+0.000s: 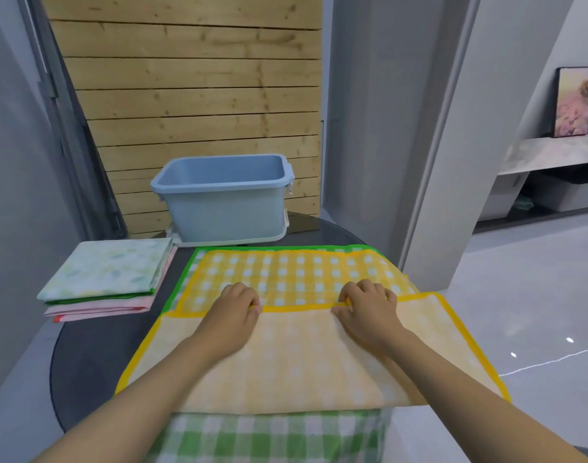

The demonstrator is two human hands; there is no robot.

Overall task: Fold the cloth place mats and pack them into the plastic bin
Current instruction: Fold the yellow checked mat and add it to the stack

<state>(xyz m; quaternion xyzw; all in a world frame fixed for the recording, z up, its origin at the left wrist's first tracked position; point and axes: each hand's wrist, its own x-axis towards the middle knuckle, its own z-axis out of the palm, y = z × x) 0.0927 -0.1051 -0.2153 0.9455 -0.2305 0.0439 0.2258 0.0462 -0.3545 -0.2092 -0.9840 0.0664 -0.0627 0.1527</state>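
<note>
Head view: first fold of the yellow checked place mat (296, 332). The mat lies on a green checked place mat (272, 436), which is spread over the round dark table (85, 355) and hangs off its near edge. The mat's near half is turned over so that its pale underside faces up, and its yellow-bordered edge lies across the mat's middle. The left hand (234, 310) and right hand (369, 307) each pinch that turned edge, fingers curled over the border; whether the thumbs sit beneath the cloth cannot be told from this angle.

Judged step: fold 1 of this mat, about half carried over. The next move calls for drawing the held edge on to the far border, matching both corners, then flattening the crease before a 2nd fold brings the mat to the size of the finished pieces.

A stack of folded mats (108, 279) rests on the table to the left, apart from the working mat. The blue plastic bin (225, 202) stands open at the far side of the table, just beyond the mats; nothing is visible inside it, so packing is judged not yet begun.
</note>
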